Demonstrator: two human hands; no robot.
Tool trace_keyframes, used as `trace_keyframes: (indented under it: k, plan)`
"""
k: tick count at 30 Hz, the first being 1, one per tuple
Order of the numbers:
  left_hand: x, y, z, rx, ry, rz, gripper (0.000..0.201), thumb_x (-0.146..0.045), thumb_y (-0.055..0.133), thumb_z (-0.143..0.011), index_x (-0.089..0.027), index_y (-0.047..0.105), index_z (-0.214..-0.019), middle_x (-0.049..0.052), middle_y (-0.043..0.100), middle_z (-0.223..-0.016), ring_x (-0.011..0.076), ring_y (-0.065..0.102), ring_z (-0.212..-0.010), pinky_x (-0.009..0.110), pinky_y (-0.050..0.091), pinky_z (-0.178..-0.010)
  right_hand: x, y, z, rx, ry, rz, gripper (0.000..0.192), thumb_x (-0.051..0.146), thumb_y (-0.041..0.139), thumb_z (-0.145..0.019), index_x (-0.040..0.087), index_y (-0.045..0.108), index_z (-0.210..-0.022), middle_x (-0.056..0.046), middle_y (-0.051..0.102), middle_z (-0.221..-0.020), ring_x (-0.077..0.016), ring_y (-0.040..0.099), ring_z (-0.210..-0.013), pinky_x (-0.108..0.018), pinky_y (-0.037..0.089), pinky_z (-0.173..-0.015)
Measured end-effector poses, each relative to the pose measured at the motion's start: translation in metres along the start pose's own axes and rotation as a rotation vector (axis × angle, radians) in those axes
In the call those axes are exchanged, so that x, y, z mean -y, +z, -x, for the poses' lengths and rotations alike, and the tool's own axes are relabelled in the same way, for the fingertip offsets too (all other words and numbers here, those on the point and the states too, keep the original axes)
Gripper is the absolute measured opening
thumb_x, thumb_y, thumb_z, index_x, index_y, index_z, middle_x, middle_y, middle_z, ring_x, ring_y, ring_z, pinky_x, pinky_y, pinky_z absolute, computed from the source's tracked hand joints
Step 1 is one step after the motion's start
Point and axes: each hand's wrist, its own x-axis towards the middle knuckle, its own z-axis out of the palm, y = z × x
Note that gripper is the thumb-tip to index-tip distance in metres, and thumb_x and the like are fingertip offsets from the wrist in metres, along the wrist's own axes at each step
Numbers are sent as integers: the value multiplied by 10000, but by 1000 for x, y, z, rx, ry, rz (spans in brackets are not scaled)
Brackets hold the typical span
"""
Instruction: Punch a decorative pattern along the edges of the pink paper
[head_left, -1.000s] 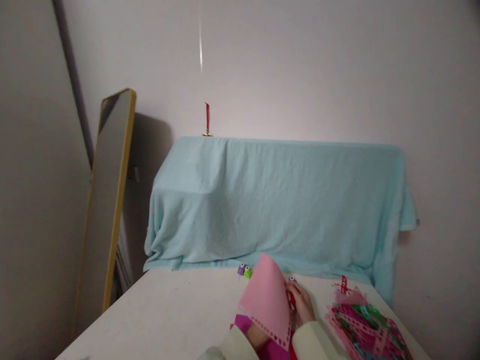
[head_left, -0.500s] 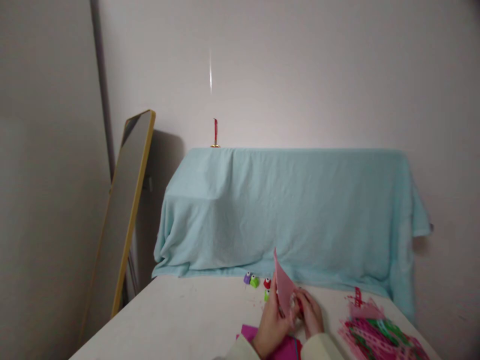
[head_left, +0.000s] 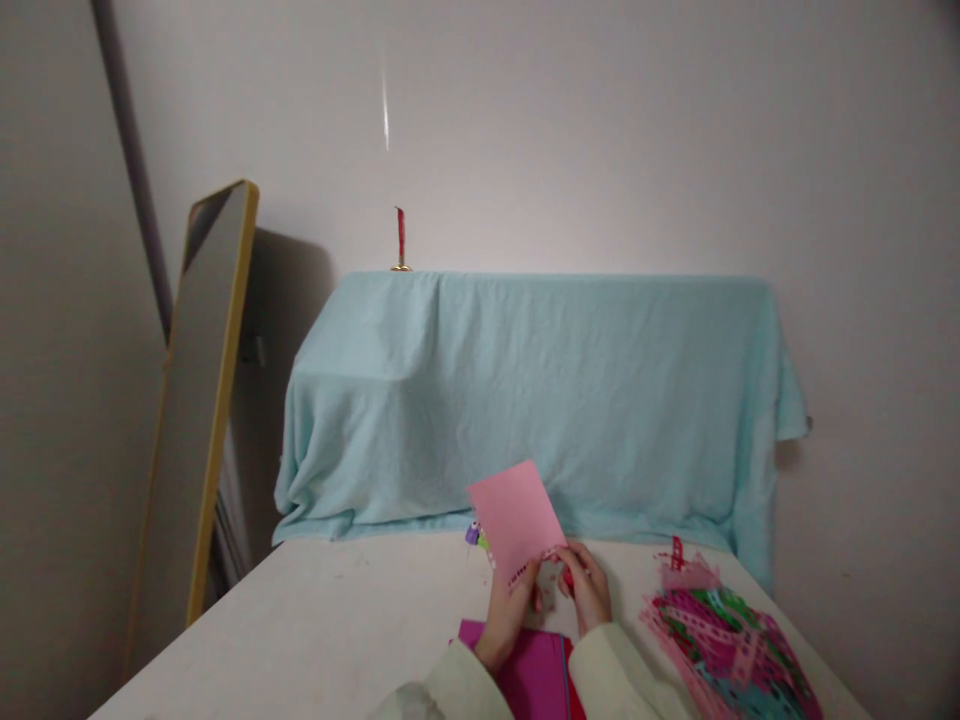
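Observation:
A pink sheet of paper (head_left: pixel 519 515) is tilted up above the table, its broad face turned toward me. My left hand (head_left: pixel 508 612) grips its lower edge, where a row of small cut-outs or notches runs along the border. At the sheet's lower right corner, my right hand (head_left: pixel 589 590) is closed round a small red object (head_left: pixel 568 577), mostly hidden by the fingers; its kind cannot be made out. Below my hands lie magenta sheets (head_left: pixel 534 680) with a red one at their right side. Small purple (head_left: pixel 472 534) and green figures with eyes show partly behind the pink sheet.
A heap of coloured perforated paper strips (head_left: pixel 739 640) lies on the white table (head_left: pixel 315 630) at right. A light blue cloth (head_left: pixel 540 390) covers a block-like shape at the back. A gold-framed mirror (head_left: pixel 199 400) leans at left.
The pink sheet has turned from nearly edge-on to face me and now hides some of the small figures. Both hands have shifted with it. The whole view has moved slightly.

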Motion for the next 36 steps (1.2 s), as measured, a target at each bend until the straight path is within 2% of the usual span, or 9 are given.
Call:
trace_keyframes:
  k: [6,13,21,27,33,36]
  plan:
    - [4,-3,-5,-47,17,20,522,-575,455,-822,-151,527,-526,-16,465,-402,113,459,-416,236,367,-499,1,3,0,47,4,-56,220,378,638,-738,160,633,-770,-10,611,-670,-43,358,-360,-198,234,-350]
    - [8,-4,-9,-62,4,48,530,-612,447,-806,-118,625,-738,-34,456,-420,96,419,-391,214,310,-451,-7,1,-4,55,60,-52,251,406,615,-744,156,626,-768,16,562,-591,-47,356,-328,-193,203,-326]
    - [10,-4,-10,-53,33,14,523,-607,425,-821,-129,619,-735,-40,443,-422,97,415,-399,216,313,-453,-8,-1,-6,62,133,-74,295,442,605,-724,153,633,-774,20,557,-539,-52,355,-310,-198,195,-321]
    - [6,-3,-7,-33,31,26,537,-615,412,-823,-126,634,-833,-45,443,-438,94,405,-407,215,314,-464,-2,1,-1,74,123,-50,247,406,664,-699,166,622,-738,26,550,-572,-48,356,-346,-205,191,-341]
    - [1,1,-5,-66,7,52,513,-619,453,-799,-144,565,-640,-37,436,-413,96,408,-404,221,315,-454,5,7,5,67,129,35,284,419,726,-638,162,624,-702,40,500,-523,-55,331,-362,-216,186,-351]
    - [2,1,-5,-72,-7,62,512,-626,467,-786,-150,548,-616,-39,429,-413,95,397,-399,226,308,-445,6,8,6,75,117,52,292,426,727,-640,161,623,-707,40,491,-513,-60,332,-373,-215,187,-355]
